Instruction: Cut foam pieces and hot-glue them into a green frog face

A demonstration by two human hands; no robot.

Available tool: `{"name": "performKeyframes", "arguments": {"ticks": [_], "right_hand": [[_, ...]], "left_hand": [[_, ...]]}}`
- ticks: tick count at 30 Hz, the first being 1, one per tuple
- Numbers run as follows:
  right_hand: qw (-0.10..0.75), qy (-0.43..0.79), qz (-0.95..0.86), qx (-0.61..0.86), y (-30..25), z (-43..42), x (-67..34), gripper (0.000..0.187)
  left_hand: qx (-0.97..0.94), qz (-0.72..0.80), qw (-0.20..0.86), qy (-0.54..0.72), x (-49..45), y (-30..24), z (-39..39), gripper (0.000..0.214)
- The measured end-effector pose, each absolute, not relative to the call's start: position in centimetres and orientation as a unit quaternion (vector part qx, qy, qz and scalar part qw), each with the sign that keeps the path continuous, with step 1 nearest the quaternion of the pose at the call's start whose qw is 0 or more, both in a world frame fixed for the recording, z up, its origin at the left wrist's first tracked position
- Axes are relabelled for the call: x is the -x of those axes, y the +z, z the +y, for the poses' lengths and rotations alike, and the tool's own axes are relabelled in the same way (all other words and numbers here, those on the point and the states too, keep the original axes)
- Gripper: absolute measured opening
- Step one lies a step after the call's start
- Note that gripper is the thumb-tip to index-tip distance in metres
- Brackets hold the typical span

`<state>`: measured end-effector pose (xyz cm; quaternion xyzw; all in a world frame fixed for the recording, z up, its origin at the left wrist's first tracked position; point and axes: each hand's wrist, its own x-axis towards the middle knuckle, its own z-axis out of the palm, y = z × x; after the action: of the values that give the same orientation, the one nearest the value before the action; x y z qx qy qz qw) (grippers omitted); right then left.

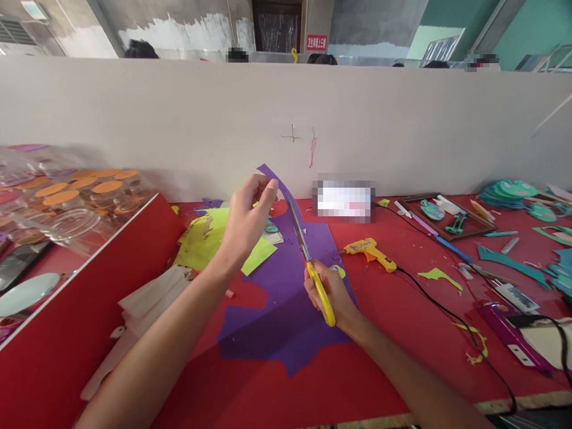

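My left hand (252,208) pinches a narrow purple strip (280,187) near its upper end, raised above the table. In my right hand (333,292) is a pair of scissors (320,292) with yellow handles, its blades pointing up and away along the strip. The blades look nearly closed against the strip's lower part. Under both hands lies a large purple sheet (286,322) with cut-out edges. Yellow-green sheets (203,241) lie to the left, partly behind my left forearm.
A yellow glue gun (370,253) with a black cord lies right of the sheet. Farther right are a brown frame (473,229), teal cut pieces (512,265) and a purple device (513,339). A red divider (89,298) separates clear cups on the left. A white partition (179,131) stands behind.
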<state>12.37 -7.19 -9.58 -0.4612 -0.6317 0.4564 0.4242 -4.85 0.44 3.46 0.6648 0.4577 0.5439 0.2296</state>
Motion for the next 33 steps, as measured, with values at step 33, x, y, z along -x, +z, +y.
{"name": "performKeyframes", "arguments": {"ticks": [33], "right_hand": [[0.378,0.498,-0.628,0.463,-10.3,-7.1,-12.4,0.028]], "left_hand": [[-0.705,0.434,0.211,0.520,6.2,4.2,1.1,0.019]]}}
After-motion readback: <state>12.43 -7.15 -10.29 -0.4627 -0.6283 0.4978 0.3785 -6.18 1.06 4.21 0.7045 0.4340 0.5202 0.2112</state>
